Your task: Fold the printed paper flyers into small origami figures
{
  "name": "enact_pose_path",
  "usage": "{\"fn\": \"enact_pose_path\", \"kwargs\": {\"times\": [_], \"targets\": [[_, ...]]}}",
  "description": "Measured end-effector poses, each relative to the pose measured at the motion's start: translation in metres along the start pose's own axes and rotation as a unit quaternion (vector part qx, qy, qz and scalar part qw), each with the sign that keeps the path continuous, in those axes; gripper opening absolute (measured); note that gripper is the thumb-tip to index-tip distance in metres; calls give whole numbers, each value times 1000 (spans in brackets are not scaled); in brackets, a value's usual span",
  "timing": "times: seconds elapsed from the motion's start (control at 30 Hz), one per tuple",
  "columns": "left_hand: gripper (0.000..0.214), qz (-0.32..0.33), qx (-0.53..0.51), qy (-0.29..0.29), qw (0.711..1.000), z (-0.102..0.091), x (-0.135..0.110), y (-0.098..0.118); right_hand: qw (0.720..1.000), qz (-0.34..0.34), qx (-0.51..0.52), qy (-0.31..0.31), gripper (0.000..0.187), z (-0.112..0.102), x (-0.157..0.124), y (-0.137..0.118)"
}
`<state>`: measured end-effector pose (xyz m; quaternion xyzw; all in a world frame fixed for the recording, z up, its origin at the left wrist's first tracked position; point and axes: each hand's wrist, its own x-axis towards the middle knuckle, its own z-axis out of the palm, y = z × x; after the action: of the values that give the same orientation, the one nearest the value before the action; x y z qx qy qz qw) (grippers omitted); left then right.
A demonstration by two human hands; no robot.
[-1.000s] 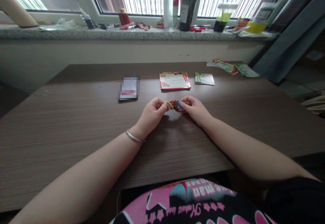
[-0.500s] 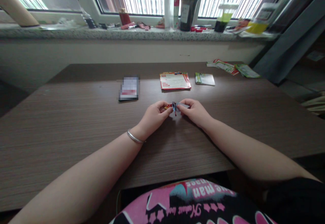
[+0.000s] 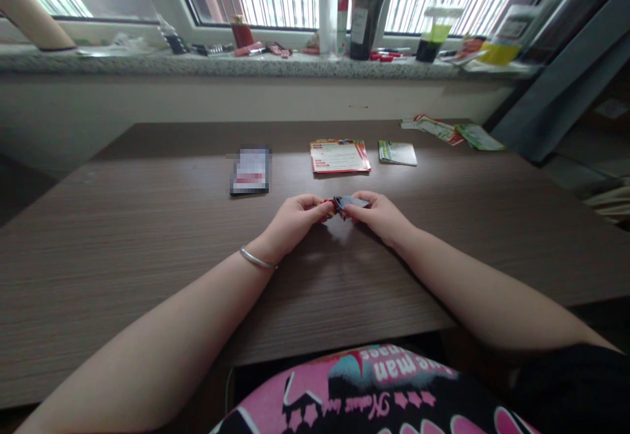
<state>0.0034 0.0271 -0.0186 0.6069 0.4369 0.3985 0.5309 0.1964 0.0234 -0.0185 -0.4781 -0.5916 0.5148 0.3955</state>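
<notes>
Above the table, both my hands meet with bent fingers on a small crumpled packet (image 3: 338, 205) with red and yellow printing and a silvery-grey flat part. My left hand (image 3: 304, 216) pinches the red and yellow end between thumb and fingers. On the other side, my right hand (image 3: 377, 216) grips the silvery part (image 3: 357, 201), which sticks out above its thumb. The fingers hide much of the packet, so its contents cannot be made out. Just beyond the hands lies a stack of red-bordered printed cards (image 3: 339, 157).
A smaller stack of green and white cards (image 3: 398, 153) lies right of the red-bordered stack. A dark-edged, pixelated flat object (image 3: 250, 171) is at left. Green and red wrappers (image 3: 438, 129) lie at the back right of the brown table (image 3: 147, 237). Bottles and cups crowd the windowsill (image 3: 275, 63).
My left hand has shifted slightly left and turned, and its end of the packet looks more crumpled. More of the silvery part shows at my right hand, which has hardly moved.
</notes>
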Motion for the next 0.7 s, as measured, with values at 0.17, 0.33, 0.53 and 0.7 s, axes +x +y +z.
{"fn": "enact_pose_path", "kwargs": {"times": [0.17, 0.33, 0.53, 0.7], "targets": [[36, -7, 7, -27, 1000, -2, 0, -2, 999, 23, 27, -4, 25, -1, 2, 2], [36, -22, -15, -44, 999, -1, -1, 3, 993, 59, 102, -19, 32, 0, 2, -3], [36, -48, -99, -26, 994, 2, -3, 11, 972, 103, 206, -44, 38, 2, -1, -8], [38, -51, -117, -21, 992, 4, -4, 12, 956, 112, 256, -86, 41, -2, 3, -5]]}}
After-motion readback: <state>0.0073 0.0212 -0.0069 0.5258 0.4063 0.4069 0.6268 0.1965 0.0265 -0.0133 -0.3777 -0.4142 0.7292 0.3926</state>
